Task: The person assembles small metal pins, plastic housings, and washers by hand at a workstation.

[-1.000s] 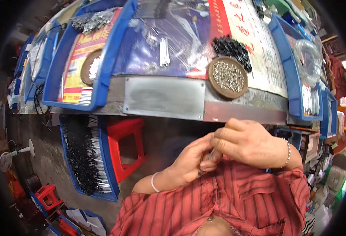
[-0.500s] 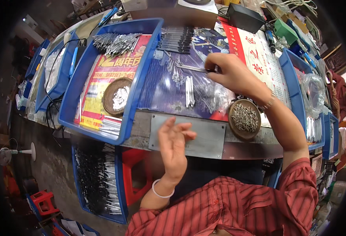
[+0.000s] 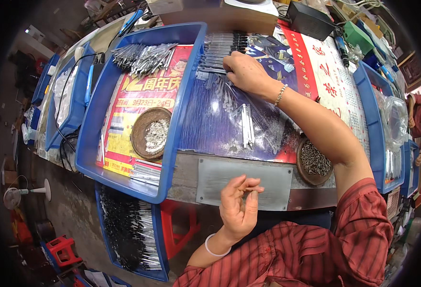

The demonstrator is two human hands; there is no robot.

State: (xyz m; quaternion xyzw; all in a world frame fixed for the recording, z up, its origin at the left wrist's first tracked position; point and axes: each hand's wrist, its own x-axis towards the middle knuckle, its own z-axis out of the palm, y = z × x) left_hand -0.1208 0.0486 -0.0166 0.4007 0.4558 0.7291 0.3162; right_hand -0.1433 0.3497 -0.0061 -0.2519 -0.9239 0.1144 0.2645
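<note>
Rods lie beside the right hand, grip hidden; half-open left hand, empty, overlaps the plate edge.

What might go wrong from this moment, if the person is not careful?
The right forearm passes close beside the brown bowl near the table's edge; a bump might spill its small metal pieces. The right hand is at the row of thin rods, so a careless movement could disarrange them.
</note>
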